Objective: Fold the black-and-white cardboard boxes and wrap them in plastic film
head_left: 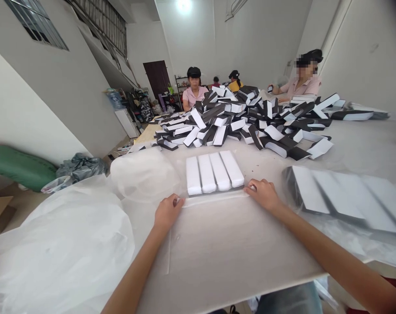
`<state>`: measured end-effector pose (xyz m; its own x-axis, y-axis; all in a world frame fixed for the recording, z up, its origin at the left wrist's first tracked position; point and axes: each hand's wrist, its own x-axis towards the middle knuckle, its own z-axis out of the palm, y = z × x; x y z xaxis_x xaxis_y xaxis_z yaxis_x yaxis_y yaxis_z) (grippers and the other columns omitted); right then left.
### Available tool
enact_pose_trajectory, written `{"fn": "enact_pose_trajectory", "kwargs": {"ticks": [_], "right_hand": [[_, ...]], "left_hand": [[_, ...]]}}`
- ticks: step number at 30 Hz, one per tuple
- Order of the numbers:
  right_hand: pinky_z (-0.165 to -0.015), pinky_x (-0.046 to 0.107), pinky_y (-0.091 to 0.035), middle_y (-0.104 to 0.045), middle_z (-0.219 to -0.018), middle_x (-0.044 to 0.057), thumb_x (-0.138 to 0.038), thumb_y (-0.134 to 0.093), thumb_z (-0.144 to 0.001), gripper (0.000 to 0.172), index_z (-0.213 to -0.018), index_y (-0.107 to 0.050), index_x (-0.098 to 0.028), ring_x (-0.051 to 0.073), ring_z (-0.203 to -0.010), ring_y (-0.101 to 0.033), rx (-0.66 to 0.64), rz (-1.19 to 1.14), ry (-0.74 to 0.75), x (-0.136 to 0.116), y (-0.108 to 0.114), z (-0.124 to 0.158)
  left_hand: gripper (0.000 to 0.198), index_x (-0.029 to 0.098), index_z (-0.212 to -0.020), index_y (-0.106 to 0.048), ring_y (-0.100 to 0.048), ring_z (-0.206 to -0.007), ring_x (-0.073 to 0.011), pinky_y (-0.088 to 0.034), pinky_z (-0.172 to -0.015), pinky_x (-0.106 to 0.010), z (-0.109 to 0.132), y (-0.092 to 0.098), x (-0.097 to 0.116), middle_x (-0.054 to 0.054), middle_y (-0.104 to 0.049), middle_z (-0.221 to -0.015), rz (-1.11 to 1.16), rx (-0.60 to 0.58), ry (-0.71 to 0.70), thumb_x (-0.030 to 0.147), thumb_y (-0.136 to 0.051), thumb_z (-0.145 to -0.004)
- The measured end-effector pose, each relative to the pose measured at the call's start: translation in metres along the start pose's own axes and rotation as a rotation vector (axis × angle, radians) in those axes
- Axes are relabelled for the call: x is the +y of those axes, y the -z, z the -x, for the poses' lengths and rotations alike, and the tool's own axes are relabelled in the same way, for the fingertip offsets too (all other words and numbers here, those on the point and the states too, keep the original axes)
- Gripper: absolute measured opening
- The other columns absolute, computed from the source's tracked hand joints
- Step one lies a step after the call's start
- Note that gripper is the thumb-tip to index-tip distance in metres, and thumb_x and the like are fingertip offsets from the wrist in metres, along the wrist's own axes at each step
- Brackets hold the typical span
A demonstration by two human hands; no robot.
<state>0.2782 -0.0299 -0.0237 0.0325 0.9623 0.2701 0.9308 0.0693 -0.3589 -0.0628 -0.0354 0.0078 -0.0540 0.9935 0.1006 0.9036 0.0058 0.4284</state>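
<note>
Several long white boxes [214, 172] lie side by side in a row on the white-covered table [237, 257], dark along their lower edges. Just in front of them runs the edge of a thin clear plastic bag [214, 199], which lies flat toward me. My left hand [167, 213] is closed on that edge near the row's left front corner, thumb against curled fingers. At the right front corner my right hand [263, 194] pinches the other end of the edge, close beside the last box. Whether the plastic also wraps the boxes I cannot tell.
A big heap of black and white boxes [219, 135] covers the table's far side. At right lies a plastic-wrapped row of white boxes [341, 192]. Piles of translucent white sheets [76, 244] spread at left. Two people in pink [194, 93] sit beyond; others are farther back.
</note>
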Motion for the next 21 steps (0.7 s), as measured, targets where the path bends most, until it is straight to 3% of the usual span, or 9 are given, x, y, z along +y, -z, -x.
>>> {"fn": "enact_pose_trajectory", "kwargs": {"ticks": [4,7,11,13,15,18,21], "right_hand": [[-0.073,0.034,-0.034,-0.064,-0.080,0.007,-0.026,-0.048,-0.087,0.011,-0.085,-0.057,-0.019,0.023,-0.080,-0.055,0.127,0.229,0.068,-0.004,0.000,0.005],[-0.071,0.034,-0.035,-0.062,-0.086,0.012,-0.015,-0.045,-0.087,0.013,-0.085,-0.058,-0.015,0.024,-0.082,-0.054,0.220,0.376,0.181,-0.013,0.004,0.009],[-0.071,0.029,-0.039,-0.062,-0.099,0.008,-0.016,-0.043,-0.090,0.018,-0.091,-0.061,-0.017,0.018,-0.077,-0.057,0.097,0.269,0.509,-0.034,0.006,0.016],[-0.066,0.028,-0.040,-0.061,-0.108,0.006,-0.020,-0.045,-0.091,0.019,-0.100,-0.061,-0.019,0.014,-0.071,-0.057,0.022,0.235,0.603,-0.047,0.003,0.019],[-0.059,0.027,-0.038,-0.062,-0.108,0.005,-0.016,-0.044,-0.090,0.021,-0.101,-0.062,-0.020,0.013,-0.064,-0.057,-0.026,0.282,0.587,-0.058,-0.002,0.019],[-0.052,0.026,-0.033,-0.063,-0.097,0.007,-0.002,-0.040,-0.085,0.026,-0.088,-0.062,-0.017,0.012,-0.058,-0.056,-0.092,0.362,0.500,-0.072,-0.006,0.013],[-0.053,0.025,-0.035,-0.061,-0.091,0.008,-0.003,-0.038,-0.086,0.023,-0.088,-0.057,-0.016,0.013,-0.060,-0.056,-0.075,0.233,0.431,-0.079,-0.004,0.004]], "left_hand": [[0.023,0.022,-0.070,-0.051,-0.056,-0.068,-0.0186,-0.033,-0.052,-0.024,0.005,0.000,0.005,-0.001,-0.058,-0.067,-0.114,0.018,-0.001,0.040,-0.047,-0.083],[0.016,0.022,-0.074,-0.051,-0.057,-0.072,-0.0192,-0.034,-0.054,-0.025,0.008,-0.002,0.009,-0.002,-0.060,-0.074,-0.175,0.040,-0.024,0.035,-0.047,-0.084],[0.014,0.022,-0.078,-0.050,-0.057,-0.074,-0.0189,-0.034,-0.055,-0.025,0.010,-0.003,0.011,-0.003,-0.061,-0.079,-0.174,0.032,-0.040,0.032,-0.045,-0.086],[0.013,0.022,-0.078,-0.050,-0.057,-0.073,-0.0183,-0.034,-0.056,-0.025,0.010,-0.002,0.011,-0.003,-0.061,-0.079,-0.168,0.028,-0.044,0.031,-0.045,-0.086],[0.013,0.021,-0.077,-0.050,-0.057,-0.072,-0.0179,-0.033,-0.056,-0.025,0.010,-0.002,0.010,-0.003,-0.061,-0.077,-0.158,0.025,-0.050,0.030,-0.045,-0.086],[0.015,0.022,-0.074,-0.049,-0.057,-0.069,-0.0177,-0.033,-0.056,-0.025,0.010,-0.002,0.007,-0.002,-0.060,-0.073,-0.128,0.027,-0.062,0.030,-0.046,-0.085],[0.018,0.022,-0.072,-0.050,-0.054,-0.065,-0.0169,-0.034,-0.056,-0.026,0.008,-0.001,0.002,0.000,-0.058,-0.068,-0.007,0.047,-0.066,0.034,-0.045,-0.085]]}}
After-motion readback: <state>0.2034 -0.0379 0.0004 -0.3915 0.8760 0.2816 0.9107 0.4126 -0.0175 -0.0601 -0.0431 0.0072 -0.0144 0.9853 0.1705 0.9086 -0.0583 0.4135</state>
